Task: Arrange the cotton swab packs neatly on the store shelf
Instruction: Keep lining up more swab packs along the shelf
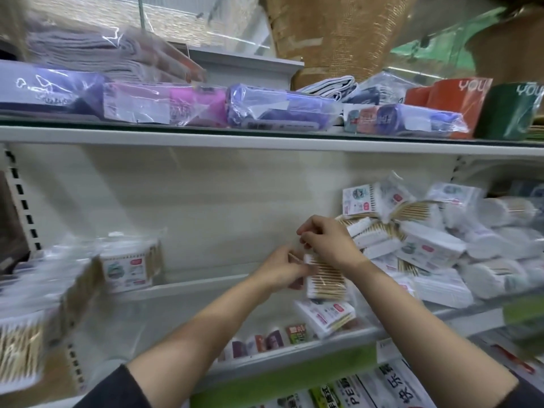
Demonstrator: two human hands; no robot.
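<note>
A clear pack of wooden-stick cotton swabs is held upright above the middle shelf. My left hand grips its left edge, and my right hand pinches its top. A jumbled heap of swab packs lies on the shelf just right of my hands. One pack lies flat at the shelf's front edge below the held pack. Two packs stand upright at the left: one at the back, one close and blurred.
The upper shelf overhangs, carrying bagged cloths and orange and green boxes. Slotted uprights flank the bay at the left. Below the front edge hang price labels and packaged goods.
</note>
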